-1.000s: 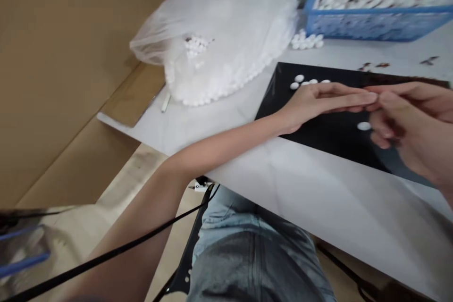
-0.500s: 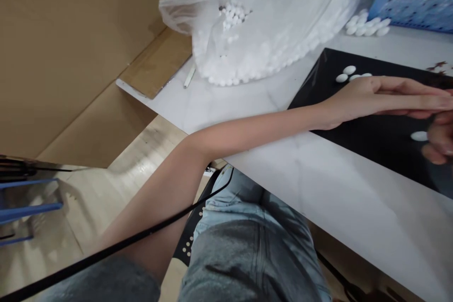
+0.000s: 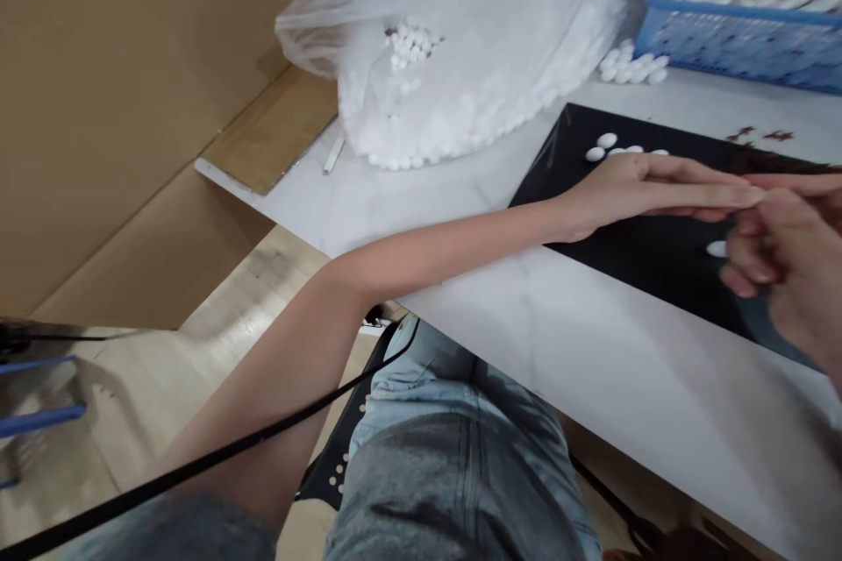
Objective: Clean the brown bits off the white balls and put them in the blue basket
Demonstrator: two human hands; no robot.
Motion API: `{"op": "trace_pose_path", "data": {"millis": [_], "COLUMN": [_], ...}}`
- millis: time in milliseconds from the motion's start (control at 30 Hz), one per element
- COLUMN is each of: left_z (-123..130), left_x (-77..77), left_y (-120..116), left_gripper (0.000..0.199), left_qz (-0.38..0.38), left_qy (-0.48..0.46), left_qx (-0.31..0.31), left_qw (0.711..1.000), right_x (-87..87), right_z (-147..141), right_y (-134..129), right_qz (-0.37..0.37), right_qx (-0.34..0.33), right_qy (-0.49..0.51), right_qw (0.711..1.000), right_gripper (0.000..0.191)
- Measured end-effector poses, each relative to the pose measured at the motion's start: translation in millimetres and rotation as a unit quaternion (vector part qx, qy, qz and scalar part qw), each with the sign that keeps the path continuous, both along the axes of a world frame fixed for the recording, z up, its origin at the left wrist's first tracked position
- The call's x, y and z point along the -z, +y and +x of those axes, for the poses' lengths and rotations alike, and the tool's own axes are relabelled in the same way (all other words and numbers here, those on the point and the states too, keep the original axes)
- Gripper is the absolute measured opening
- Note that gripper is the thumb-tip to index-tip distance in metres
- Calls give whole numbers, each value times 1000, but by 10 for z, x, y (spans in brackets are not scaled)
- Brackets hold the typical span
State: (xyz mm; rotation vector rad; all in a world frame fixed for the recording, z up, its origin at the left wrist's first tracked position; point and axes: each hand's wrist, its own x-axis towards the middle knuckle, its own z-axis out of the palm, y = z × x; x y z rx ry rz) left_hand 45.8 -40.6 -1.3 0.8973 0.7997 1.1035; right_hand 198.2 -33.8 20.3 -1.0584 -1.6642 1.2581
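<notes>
My left hand reaches over a black mat, its fingers pinched together and pointing right. My right hand meets it fingertip to fingertip, with its fingers curled. Whatever lies between the fingertips is too small or hidden to name. Several white oval pieces lie on the mat behind my left hand. One more white piece rests just below the joined fingertips. Small reddish-brown bits are scattered at the mat's far edge, beyond my hands.
A large clear bag of white pieces stands on the white table. Behind the mat are a blue basket filled with white pieces and a small pile beside it. Cardboard and a pale stick lie on the left.
The view has shifted to the right, so more of my right hand and the blue basket shows. Both hands remain together at the fingertips.
</notes>
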Motion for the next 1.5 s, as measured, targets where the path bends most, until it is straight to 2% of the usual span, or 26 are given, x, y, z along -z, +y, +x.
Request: {"op": "trace_pose_path", "data": {"millis": [100, 200, 433, 567, 733, 867, 967, 1133, 1300, 1400, 1500], "left_z": [-10, -9, 19, -47, -369, -650, -763, -824, -894, -954, -1012], "left_x": [25, 25, -59, -117, -143, -141, -127, -43, 11, -47, -146], "left_y": [12, 13, -9, 39, 214, 308, 322, 341, 389, 400, 388], "left_gripper": [4, 7, 16, 22, 36, 26, 25, 25, 21, 18, 21], "left_qz": [30, 57, 57, 89, 177, 208, 208, 210, 176, 166, 180], "left_qy": [6, 5, 21, 99, 196, 309, 363, 399, 393, 419, 487], "left_qx": [-18, -31, -49, -85, -208, -232, -255, -237, -231, -198, -156], "left_qw": [999, 998, 997, 987, 942, 899, 872, 860, 873, 870, 840], "right_x": [-51, -20, 26, -6, 44, 137, 177, 190, 146, 79, 37], "right_z": [-28, -6, -8, 9, 62, 54, 24, -9, 36, 139, 259], "right_y": [-28, 17, 16, 86, 243, 300, 299, 275, 293, 368, 478], "right_qz": [-23, -4, 27, 15, -2, 7, 5, 17, 101, 157, 179], "right_qx": [-16, -18, -12, 13, 41, 57, 61, 72, 55, 44, 67], "right_qy": [34, 50, 46, 38, 0, -46, -66, -77, -148, -250, -349], "right_qw": [999, 999, 998, 999, 999, 997, 996, 994, 982, 954, 918], "right_gripper": [21, 22, 16, 20, 24, 27, 28, 27, 24, 21, 17]}}
